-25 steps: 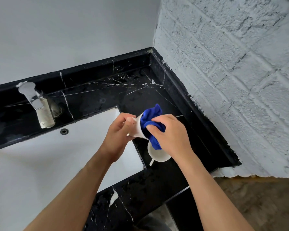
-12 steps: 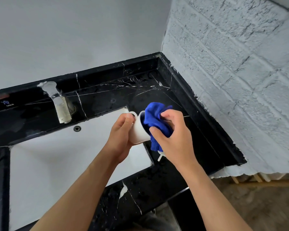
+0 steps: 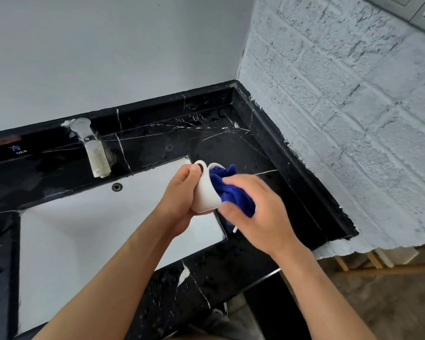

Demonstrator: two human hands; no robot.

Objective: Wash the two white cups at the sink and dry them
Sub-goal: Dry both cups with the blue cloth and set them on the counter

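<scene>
My left hand point(image 3: 179, 200) grips a white cup point(image 3: 206, 192) tipped on its side, mouth facing right, above the sink's right edge. My right hand point(image 3: 253, 214) holds a blue cloth point(image 3: 227, 190) pushed into the cup's mouth. The second white cup sits on the black counter beneath my right hand; only a sliver of its handle point(image 3: 234, 229) shows.
The white sink basin point(image 3: 96, 231) lies to the left in a wet black marble counter point(image 3: 268, 182). A chrome tap point(image 3: 93, 150) stands behind the basin. A white brick wall point(image 3: 341, 119) closes the right side; the counter ends at the lower right.
The cup has been turned in my left hand so its handle now points up. My right hand has worked the cloth deeper in and covers the second cup. The camera view shifted left.
</scene>
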